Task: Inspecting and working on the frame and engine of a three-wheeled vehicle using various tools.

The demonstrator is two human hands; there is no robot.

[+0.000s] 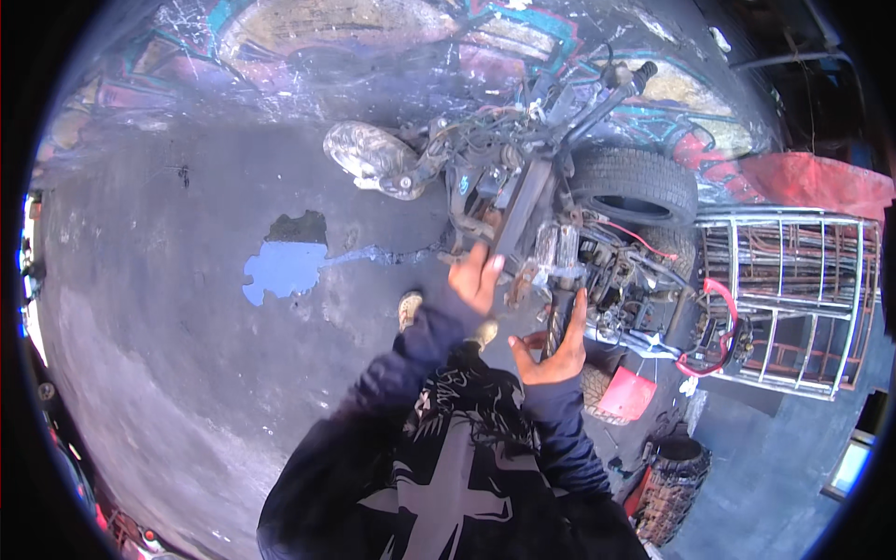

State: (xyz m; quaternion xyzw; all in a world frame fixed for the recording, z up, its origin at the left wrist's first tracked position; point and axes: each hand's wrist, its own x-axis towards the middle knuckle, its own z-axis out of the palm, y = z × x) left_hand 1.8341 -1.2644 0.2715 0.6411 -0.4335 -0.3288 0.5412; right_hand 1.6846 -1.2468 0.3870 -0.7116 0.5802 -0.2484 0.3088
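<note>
A stripped-down vehicle with bare frame, wiring and engine parts (607, 289) stands in front of me, to the right. My left hand (474, 280) is at the near end of a dark, straight metal beam (523, 210), its fingers stretched out and slightly apart. Whether they press on the beam is hard to tell. My right hand (557, 355) is beside the engine parts, thumb and fingers spread, with nothing in it. Between the hands lies a light metal block (558, 247) on the frame. At the vehicle's far left juts a scuffed silver rounded part (369, 154).
A fat black tyre (639, 177) sits against the painted wall (345, 47). To the right is a white metal rack (793, 299), with a red curved tube (723, 299) at its near side. A knobby tyre (672, 490) lies at lower right; a bluish wet-looking patch (285, 271) marks the floor.
</note>
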